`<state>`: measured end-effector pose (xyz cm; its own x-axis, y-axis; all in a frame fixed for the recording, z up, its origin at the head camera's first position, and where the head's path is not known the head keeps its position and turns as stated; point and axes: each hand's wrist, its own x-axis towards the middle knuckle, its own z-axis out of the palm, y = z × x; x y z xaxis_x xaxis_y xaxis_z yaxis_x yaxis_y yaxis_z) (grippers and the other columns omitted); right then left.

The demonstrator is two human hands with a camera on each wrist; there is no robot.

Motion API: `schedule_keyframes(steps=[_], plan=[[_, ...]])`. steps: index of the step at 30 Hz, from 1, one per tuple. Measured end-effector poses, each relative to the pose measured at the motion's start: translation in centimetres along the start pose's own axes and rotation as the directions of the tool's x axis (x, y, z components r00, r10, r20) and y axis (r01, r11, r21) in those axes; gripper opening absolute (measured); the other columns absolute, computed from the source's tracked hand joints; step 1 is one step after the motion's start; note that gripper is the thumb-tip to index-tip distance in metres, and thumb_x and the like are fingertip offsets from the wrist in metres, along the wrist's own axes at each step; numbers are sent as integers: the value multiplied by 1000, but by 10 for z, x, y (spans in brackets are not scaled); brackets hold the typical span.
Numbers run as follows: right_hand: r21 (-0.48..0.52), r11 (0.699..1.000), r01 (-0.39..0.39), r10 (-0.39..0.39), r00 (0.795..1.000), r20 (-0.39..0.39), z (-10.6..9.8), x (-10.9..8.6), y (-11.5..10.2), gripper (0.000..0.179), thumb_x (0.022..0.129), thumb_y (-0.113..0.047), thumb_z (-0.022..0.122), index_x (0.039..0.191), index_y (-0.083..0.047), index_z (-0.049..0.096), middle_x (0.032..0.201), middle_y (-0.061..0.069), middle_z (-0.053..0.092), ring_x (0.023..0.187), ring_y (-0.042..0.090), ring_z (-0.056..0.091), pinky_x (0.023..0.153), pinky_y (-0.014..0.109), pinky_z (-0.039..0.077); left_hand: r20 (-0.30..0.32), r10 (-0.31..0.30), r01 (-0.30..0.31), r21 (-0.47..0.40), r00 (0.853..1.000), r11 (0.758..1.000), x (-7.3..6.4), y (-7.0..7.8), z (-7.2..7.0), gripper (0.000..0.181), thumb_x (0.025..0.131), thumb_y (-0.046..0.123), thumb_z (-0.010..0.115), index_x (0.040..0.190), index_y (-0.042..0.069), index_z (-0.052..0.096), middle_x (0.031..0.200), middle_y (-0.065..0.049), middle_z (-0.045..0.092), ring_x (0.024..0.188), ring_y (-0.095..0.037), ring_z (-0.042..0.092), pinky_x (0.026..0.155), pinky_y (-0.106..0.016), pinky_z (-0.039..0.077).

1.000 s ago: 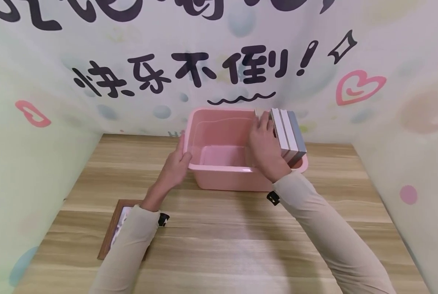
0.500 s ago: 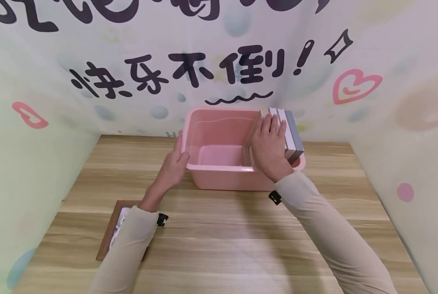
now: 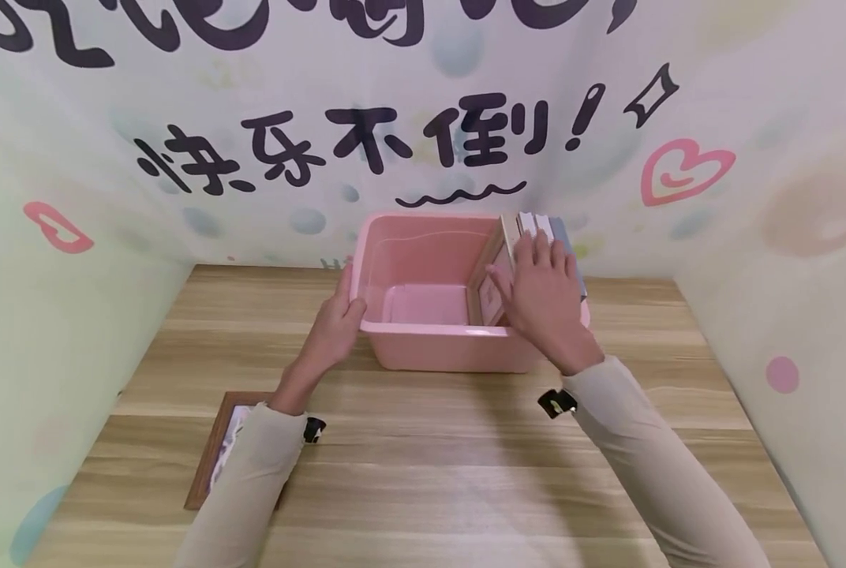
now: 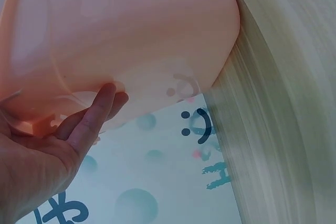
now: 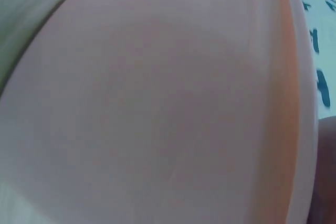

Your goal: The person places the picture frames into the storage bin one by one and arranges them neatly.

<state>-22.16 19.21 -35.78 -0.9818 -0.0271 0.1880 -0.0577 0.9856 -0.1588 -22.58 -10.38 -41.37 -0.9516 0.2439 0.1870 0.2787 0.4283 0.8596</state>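
Observation:
Against the back wall stands a pink plastic bin (image 3: 444,351). My left hand (image 3: 334,327) grips its left rim, thumb on the near side; in the left wrist view, that hand's fingers (image 4: 94,121) reach under the rim. Standing upright along the bin's right end are a light wood-edged picture frame (image 3: 474,304), white-edged books or frames (image 3: 529,222) and a blue-grey one (image 3: 563,233). My right hand (image 3: 547,304) lies over their top edges, fingers extended and thumb apart to the left. The right wrist view is mostly filled by the bin's outer wall (image 5: 157,103).
A brown wooden picture frame (image 3: 213,457) lies on the wood-grain table (image 3: 423,473) at the near left, partly covered by my left sleeve (image 3: 234,489). Behind the bin rises a printed wall cloth (image 3: 267,229), with pale side walls at left and right.
My right hand has risen from the inner side of the upright row and shifted right across its tops, uncovering the light picture frame's face. The left hand keeps its hold on the rim.

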Motion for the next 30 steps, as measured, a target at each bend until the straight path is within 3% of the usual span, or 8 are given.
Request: schedule_keyframes(steps=[3,6,10,13,16,19,26,30], plan=[[83,996,9,-2,997,-77,-1,-11,18,78,103,-53,32,149,9,25,153,33,28,141,50,25,117,59,20,-4,-2,2,14,1000,1000,0,0,0,67,101,14,32,161,14,2,160,-18,28,76,-31,53,69,-40,49],[162,987,8,13,992,-127,1,-20,34,75,103,-53,34,148,7,31,151,31,33,136,50,34,112,61,29,-5,-4,4,15,1000,1000,-1,1,1,67,101,14,32,161,15,1,159,-19,29,78,-31,55,68,-41,50],[308,951,27,24,987,-159,8,-27,50,66,104,-49,37,149,0,37,154,30,30,130,53,40,104,67,35,-5,-12,12,-7,1000,1000,-2,1,1,67,102,14,32,161,18,2,163,-13,23,109,-35,56,94,-50,49],[422,906,41,50,978,-202,16,-30,57,59,104,-41,39,149,-3,41,152,30,32,130,53,41,104,67,34,-2,-6,6,-43,1000,999,-3,0,1,65,103,16,33,161,21,4,165,-6,18,137,-31,41,113,-51,35],[500,865,47,90,965,-247,22,-30,60,54,104,-37,40,147,-5,46,148,29,41,131,49,42,105,65,34,2,2,-1,-67,1000,998,-6,-2,-1,60,106,22,33,161,24,8,165,-5,18,145,-30,31,115,-53,31],[549,833,70,99,957,-273,26,-29,60,51,105,-35,42,146,-6,48,145,26,47,130,44,46,105,63,36,2,-17,17,-49,1000,999,-11,-7,-5,56,108,31,27,161,21,13,162,-11,27,140,-34,39,112,-55,35],[587,807,71,112,956,-271,30,-33,61,51,105,-34,41,148,-7,46,148,20,47,131,40,47,104,61,38,-23,-197,198,165,980,966,-36,-27,-31,64,108,43,21,158,4,21,148,-24,46,118,-43,57,102,-57,43],[584,810,59,113,960,-255,28,-34,60,54,105,-37,38,152,-10,41,151,19,44,133,41,46,105,62,38,-8,-301,292,273,953,917,-57,-39,-56,68,106,43,29,157,0,18,150,-29,40,132,-46,45,106,-60,38]])
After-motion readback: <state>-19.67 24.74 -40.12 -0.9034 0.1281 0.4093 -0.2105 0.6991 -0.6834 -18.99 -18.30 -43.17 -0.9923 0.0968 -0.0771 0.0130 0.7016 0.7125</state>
